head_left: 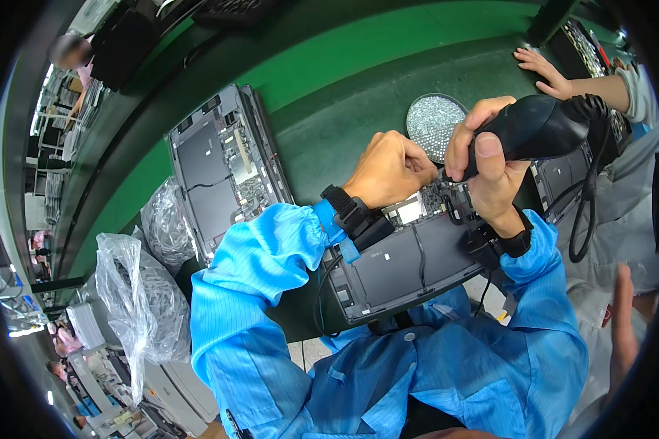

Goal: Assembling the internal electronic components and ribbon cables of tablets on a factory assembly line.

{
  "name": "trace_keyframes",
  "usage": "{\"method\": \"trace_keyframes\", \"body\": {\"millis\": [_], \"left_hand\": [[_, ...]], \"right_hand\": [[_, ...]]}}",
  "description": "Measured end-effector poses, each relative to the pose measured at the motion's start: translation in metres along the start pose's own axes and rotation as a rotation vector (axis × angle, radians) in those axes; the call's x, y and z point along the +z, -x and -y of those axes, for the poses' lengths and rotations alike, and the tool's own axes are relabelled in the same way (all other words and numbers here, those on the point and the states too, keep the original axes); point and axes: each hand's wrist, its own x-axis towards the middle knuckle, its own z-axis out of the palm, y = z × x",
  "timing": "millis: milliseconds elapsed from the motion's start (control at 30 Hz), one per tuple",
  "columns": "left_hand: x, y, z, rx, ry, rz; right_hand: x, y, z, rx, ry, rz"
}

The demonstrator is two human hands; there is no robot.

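My right hand [496, 186] is wrapped round a black electric screwdriver [538, 128], its tip end pointing down and left over an opened laptop base [381, 274]. My left hand [388, 170] is closed, thumb and fingertips pressed together close to the screwdriver's tip. Whatever those fingertips may hold is too small or hidden to make out. Beneath both hands lies the laptop's circuit board [436, 201], partly covered by them. The battery side of the base faces me. Just beyond my hands, a round dish [433, 117] holds many small shiny screws.
More opened laptop bases [209, 154] are stacked on the green bench at left, beside crumpled clear plastic bags [135, 293]. A co-worker's hand [548, 74] rests on the bench at far right, near another laptop base [560, 175]. The screwdriver's coiled cord [586, 212] hangs there.
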Motion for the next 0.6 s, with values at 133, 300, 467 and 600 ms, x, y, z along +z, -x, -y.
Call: {"method": "trace_keyframes", "body": {"millis": [133, 300, 467, 600], "left_hand": [[0.0029, -0.0038, 0.0003, 0.025, 0.005, -0.002], [0.0034, -0.0034, 0.0016, 0.016, 0.009, -0.011], [0.0024, -0.0022, 0.0006, 0.001, 0.012, -0.016], [0.0024, -0.0016, 0.0027, 0.04, 0.011, -0.01]], "right_hand": [[0.0041, 0.0018, -0.0016, 0.007, -0.124, -0.123], [0.0076, 0.0005, -0.003, 0.005, -0.155, -0.155], [0.0071, 0.0017, -0.0037, 0.028, -0.135, -0.172], [0.0075, 0.0017, -0.0033, 0.047, -0.133, -0.16]]}}
